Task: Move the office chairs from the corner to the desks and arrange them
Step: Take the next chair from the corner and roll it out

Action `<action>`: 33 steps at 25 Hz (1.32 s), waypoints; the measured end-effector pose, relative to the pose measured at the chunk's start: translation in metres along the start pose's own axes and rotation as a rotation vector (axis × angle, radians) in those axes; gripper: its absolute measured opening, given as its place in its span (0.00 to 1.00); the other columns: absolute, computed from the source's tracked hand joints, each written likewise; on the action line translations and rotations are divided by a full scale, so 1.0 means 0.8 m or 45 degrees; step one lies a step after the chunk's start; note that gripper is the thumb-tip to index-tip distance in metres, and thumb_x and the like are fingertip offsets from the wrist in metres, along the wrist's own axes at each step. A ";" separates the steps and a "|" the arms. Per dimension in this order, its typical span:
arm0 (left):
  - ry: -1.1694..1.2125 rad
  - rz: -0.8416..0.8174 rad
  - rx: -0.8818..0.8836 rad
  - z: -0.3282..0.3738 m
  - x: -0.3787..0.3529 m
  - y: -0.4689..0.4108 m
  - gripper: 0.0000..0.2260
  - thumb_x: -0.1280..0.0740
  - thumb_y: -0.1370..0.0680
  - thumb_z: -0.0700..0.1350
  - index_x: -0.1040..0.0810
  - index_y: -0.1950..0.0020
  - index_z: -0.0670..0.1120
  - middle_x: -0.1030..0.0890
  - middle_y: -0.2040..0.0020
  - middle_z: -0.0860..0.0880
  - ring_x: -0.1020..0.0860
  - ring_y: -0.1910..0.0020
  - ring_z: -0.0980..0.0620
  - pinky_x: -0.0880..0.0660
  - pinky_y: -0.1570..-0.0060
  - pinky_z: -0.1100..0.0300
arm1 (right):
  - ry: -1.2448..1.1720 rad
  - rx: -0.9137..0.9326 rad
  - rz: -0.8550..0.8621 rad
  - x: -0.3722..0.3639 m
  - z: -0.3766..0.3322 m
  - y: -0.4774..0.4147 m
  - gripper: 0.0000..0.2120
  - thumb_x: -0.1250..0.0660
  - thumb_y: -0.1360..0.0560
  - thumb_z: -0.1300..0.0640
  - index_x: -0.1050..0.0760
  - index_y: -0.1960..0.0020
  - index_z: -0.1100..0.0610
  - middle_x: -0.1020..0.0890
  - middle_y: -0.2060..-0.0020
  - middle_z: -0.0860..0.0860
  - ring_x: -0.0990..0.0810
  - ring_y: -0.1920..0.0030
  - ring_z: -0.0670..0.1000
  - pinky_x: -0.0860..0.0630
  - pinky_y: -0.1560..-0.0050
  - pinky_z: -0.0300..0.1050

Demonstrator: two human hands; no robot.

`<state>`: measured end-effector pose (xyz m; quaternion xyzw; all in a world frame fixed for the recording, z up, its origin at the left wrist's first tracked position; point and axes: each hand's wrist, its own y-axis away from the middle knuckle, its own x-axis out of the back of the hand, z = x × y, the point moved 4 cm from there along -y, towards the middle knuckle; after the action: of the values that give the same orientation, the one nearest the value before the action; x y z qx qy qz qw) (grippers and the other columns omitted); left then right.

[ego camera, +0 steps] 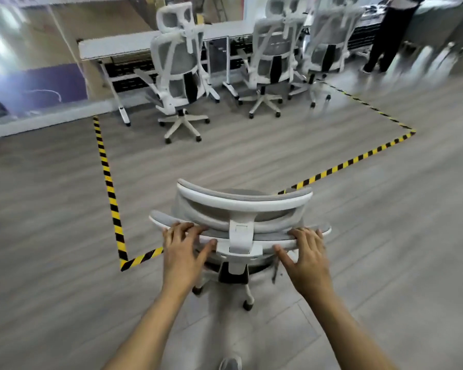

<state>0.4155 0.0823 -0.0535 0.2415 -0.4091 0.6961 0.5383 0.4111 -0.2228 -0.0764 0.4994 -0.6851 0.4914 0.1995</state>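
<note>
A white and grey mesh office chair (241,209) stands right in front of me, its back towards me. My left hand (183,249) grips the top edge of its backrest on the left, fingers over the rim and thumb underneath. My right hand (306,256) grips the same edge on the right. Ahead, three matching chairs stand at the long white desk (112,48): one on the left (178,76), one in the middle (271,62), one on the right (329,49).
Yellow-and-black tape (108,182) marks a rectangle on the grey wood floor in front of the desk. A person in dark trousers (388,36) stands at the far right. A glass wall runs along the left. Open floor lies between me and the desk.
</note>
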 end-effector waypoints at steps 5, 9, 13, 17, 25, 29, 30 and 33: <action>0.062 -0.169 -0.227 0.057 -0.117 -0.191 0.18 0.37 0.23 0.63 0.22 0.39 0.56 0.25 0.40 0.51 0.33 0.35 0.45 0.33 0.33 0.45 | 0.052 -0.269 0.027 -0.006 0.117 -0.131 0.27 0.37 0.26 0.32 0.24 0.43 0.54 0.21 0.45 0.49 0.25 0.37 0.54 0.42 0.23 0.58; 0.115 -0.199 -0.334 0.109 -0.212 -0.341 0.17 0.35 0.23 0.61 0.21 0.39 0.55 0.24 0.40 0.52 0.33 0.34 0.47 0.35 0.32 0.49 | 0.042 -0.365 0.100 -0.020 0.207 -0.243 0.26 0.35 0.27 0.32 0.24 0.43 0.53 0.21 0.44 0.49 0.25 0.37 0.53 0.44 0.23 0.57; 0.166 -0.228 -0.358 0.185 -0.318 -0.483 0.15 0.31 0.23 0.58 0.21 0.39 0.55 0.25 0.41 0.53 0.34 0.34 0.49 0.36 0.31 0.53 | 0.054 -0.443 0.150 -0.032 0.326 -0.368 0.26 0.35 0.28 0.33 0.25 0.43 0.52 0.22 0.43 0.47 0.26 0.36 0.51 0.47 0.21 0.53; 0.173 -0.278 -0.406 0.267 -0.427 -0.629 0.17 0.34 0.23 0.61 0.21 0.39 0.55 0.26 0.43 0.54 0.34 0.36 0.49 0.34 0.33 0.53 | 0.072 -0.471 0.164 -0.044 0.452 -0.505 0.27 0.36 0.28 0.32 0.23 0.43 0.54 0.21 0.44 0.50 0.27 0.34 0.53 0.46 0.21 0.55; 0.184 -0.319 -0.471 0.396 -0.635 -0.903 0.17 0.35 0.22 0.62 0.22 0.39 0.56 0.26 0.40 0.53 0.34 0.33 0.47 0.32 0.34 0.46 | 0.103 -0.553 0.160 -0.066 0.674 -0.759 0.27 0.37 0.26 0.33 0.25 0.40 0.54 0.22 0.40 0.50 0.30 0.30 0.54 0.47 0.21 0.54; 0.169 -0.336 -0.482 0.462 -0.733 -1.033 0.17 0.36 0.23 0.63 0.23 0.37 0.58 0.27 0.37 0.53 0.36 0.30 0.46 0.33 0.32 0.44 | 0.125 -0.612 0.160 -0.076 0.783 -0.880 0.27 0.36 0.25 0.33 0.26 0.38 0.53 0.23 0.37 0.51 0.31 0.29 0.54 0.39 0.25 0.61; 0.167 -0.361 -0.493 0.483 -0.762 -1.069 0.17 0.37 0.23 0.64 0.24 0.37 0.58 0.27 0.37 0.52 0.37 0.30 0.46 0.32 0.32 0.44 | 0.138 -0.622 0.170 -0.076 0.815 -0.912 0.27 0.36 0.25 0.33 0.25 0.38 0.53 0.23 0.38 0.51 0.31 0.29 0.54 0.38 0.25 0.61; 0.148 -0.422 -0.526 0.539 -0.841 -1.172 0.19 0.39 0.23 0.66 0.24 0.37 0.59 0.28 0.36 0.51 0.38 0.29 0.45 0.31 0.34 0.44 | 0.148 -0.649 0.152 -0.079 0.900 -1.011 0.30 0.39 0.26 0.30 0.25 0.38 0.53 0.22 0.38 0.51 0.31 0.30 0.53 0.35 0.28 0.62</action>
<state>1.4631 -0.5663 -0.0493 0.1498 -0.4660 0.5129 0.7052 1.3065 -0.8351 -0.0562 0.3627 -0.8024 0.3418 0.3283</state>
